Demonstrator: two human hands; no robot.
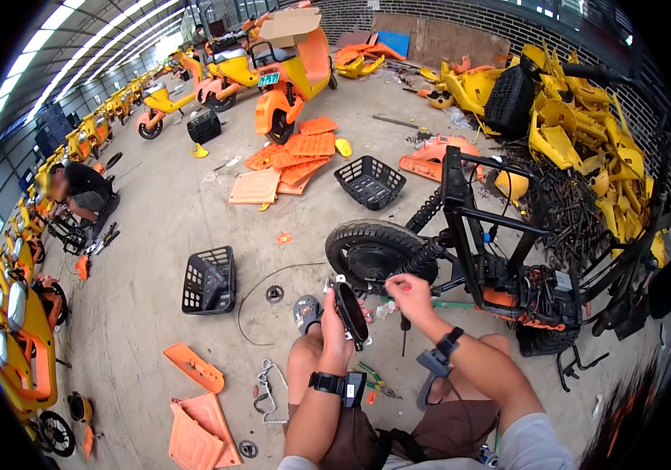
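Note:
My left hand (334, 321) grips a black elongated part (350, 313) with small metal tabs, held upright in front of me. My right hand (410, 294) is raised just to the right of that part, near the bare bike frame's rear wheel, with fingers curled in a pinch; what they hold is too small to make out. The rear wheel (355, 252) and a coil shock (424, 210) stand just beyond my hands. A screwdriver (404, 338) shows below my right hand, and green-handled pliers (375, 380) lie on the floor between my legs.
Black baskets (208, 278) (371, 182), orange panels (205, 432) and a sprocket (274, 293) lie around me. The black frame (454, 196) stands at right, with piled yellow panels (555, 133) behind. A co-worker (85, 192) crouches at left among scooters (26, 337).

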